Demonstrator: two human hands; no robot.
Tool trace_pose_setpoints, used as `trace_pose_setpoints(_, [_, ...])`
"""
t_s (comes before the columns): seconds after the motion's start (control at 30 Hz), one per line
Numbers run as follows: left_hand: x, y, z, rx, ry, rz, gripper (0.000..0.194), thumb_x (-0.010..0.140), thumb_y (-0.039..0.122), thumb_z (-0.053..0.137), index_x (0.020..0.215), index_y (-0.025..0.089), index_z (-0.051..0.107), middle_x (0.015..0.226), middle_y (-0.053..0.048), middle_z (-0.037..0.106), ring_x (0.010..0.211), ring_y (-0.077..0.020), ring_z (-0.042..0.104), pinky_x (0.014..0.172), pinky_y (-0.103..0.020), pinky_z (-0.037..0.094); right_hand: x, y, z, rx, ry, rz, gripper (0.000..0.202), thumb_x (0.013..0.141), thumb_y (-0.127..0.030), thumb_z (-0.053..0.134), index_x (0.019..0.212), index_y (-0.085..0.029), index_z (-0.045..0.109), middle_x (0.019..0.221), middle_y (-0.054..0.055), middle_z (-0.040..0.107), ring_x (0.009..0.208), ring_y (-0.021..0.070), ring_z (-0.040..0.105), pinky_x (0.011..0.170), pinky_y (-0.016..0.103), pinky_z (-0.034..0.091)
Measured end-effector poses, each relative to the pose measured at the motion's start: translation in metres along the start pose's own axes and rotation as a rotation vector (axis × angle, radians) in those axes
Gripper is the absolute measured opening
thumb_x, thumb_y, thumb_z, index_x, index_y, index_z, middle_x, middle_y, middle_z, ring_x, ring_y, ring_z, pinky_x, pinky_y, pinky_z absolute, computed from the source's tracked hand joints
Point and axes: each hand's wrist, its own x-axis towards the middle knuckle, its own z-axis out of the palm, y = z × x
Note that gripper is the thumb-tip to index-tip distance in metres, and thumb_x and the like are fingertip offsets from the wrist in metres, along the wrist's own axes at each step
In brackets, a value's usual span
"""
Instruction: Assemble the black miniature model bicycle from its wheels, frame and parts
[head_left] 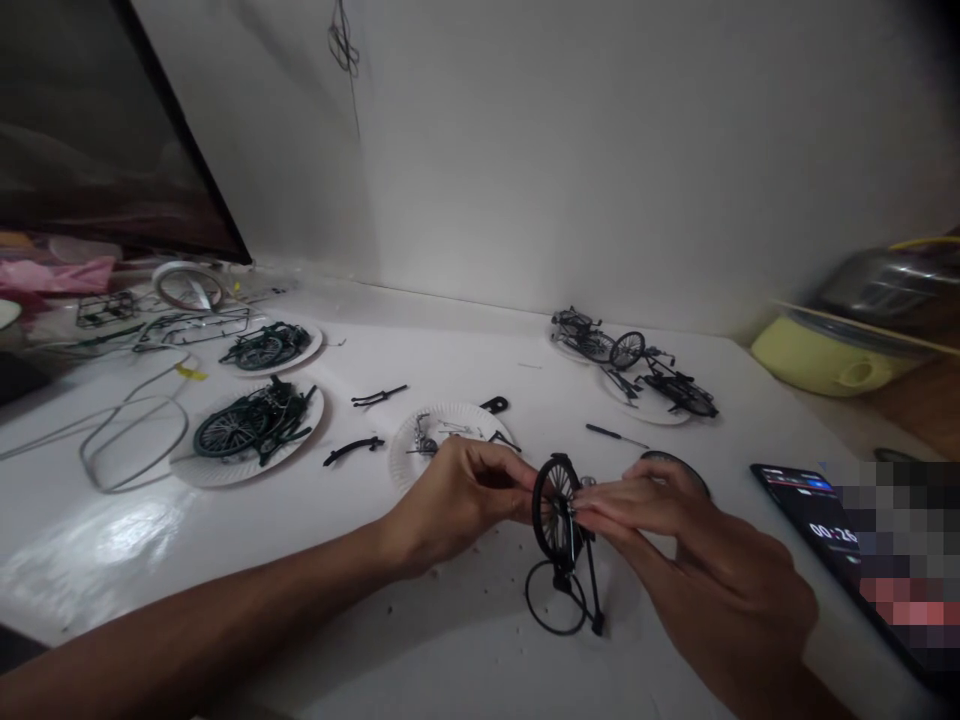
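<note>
Between my hands, low over the white table, is a partly built black model bicycle (591, 585). Its spoked wheel (541, 508) stands upright, and a thin black ring (527, 603) shows below it. My left hand (469, 495) pinches the wheel from the left side, near its hub. From the right, the fingertips of my right hand (682, 545) are closed on the bicycle at the hub; what small part they press is hidden. A black wheel or tyre (694, 468) lies partly covered behind my right hand.
Paper plates (315, 440) (397, 455) hold model bicycles and small parts. A screwdriver (604, 431), a curved black part (352, 450) and a fork-like part (381, 396) lie on the table. At right are a phone timer (810, 520) and yellow pot (810, 350); a cable (184, 430) lies left.
</note>
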Motion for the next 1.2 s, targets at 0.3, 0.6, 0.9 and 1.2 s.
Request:
trace_pose_setpoints(0.3, [0.002, 0.002, -0.003, 0.011, -0.012, 0.021, 0.012, 0.068, 0.014, 0.083, 0.075, 0.009, 0.075, 0.077, -0.007, 0.074, 0.071, -0.0109, 0.068, 0.070, -0.019, 0.056, -0.005, 0.000, 0.003, 0.032, 0.080, 0.163, 0.019, 0.078, -0.010, 0.075, 0.084, -0.028, 0.071, 0.074, -0.005, 0.073, 0.066, 0.0155, 0.066, 0.076, 0.038, 0.054])
trace_pose_setpoints(0.6, [-0.001, 0.005, 0.000, -0.021, -0.051, -0.002, 0.010, 0.078, 0.016, 0.077, 0.087, 0.011, 0.075, 0.082, -0.006, 0.074, 0.075, -0.0120, 0.070, 0.077, -0.024, 0.058, -0.005, 0.001, 0.004, -0.084, 0.151, 0.365, 0.010, 0.076, -0.022, 0.078, 0.075, -0.030, 0.071, 0.072, -0.004, 0.071, 0.064, 0.0157, 0.067, 0.056, 0.028, 0.052])
trace_pose_setpoints(0.9, [-0.005, 0.006, 0.004, 0.087, -0.026, -0.014, 0.025, 0.077, 0.027, 0.080, 0.096, 0.014, 0.072, 0.096, -0.006, 0.071, 0.089, -0.0141, 0.065, 0.082, -0.024, 0.052, 0.000, 0.001, -0.003, -0.179, 0.035, 0.110, 0.018, 0.079, -0.015, 0.074, 0.090, -0.028, 0.070, 0.078, -0.003, 0.073, 0.067, 0.0153, 0.066, 0.072, 0.034, 0.054])
trace_pose_setpoints(1.2, [-0.003, 0.007, 0.008, 0.112, 0.132, -0.041, 0.012, 0.079, 0.018, 0.075, 0.082, 0.010, 0.066, 0.078, -0.002, 0.067, 0.071, -0.0092, 0.061, 0.071, -0.021, 0.050, -0.001, 0.001, 0.004, -0.004, 0.060, 0.438, 0.044, 0.077, -0.030, 0.078, 0.117, -0.028, 0.060, 0.122, 0.006, 0.065, 0.110, 0.0244, 0.062, 0.094, 0.044, 0.051])
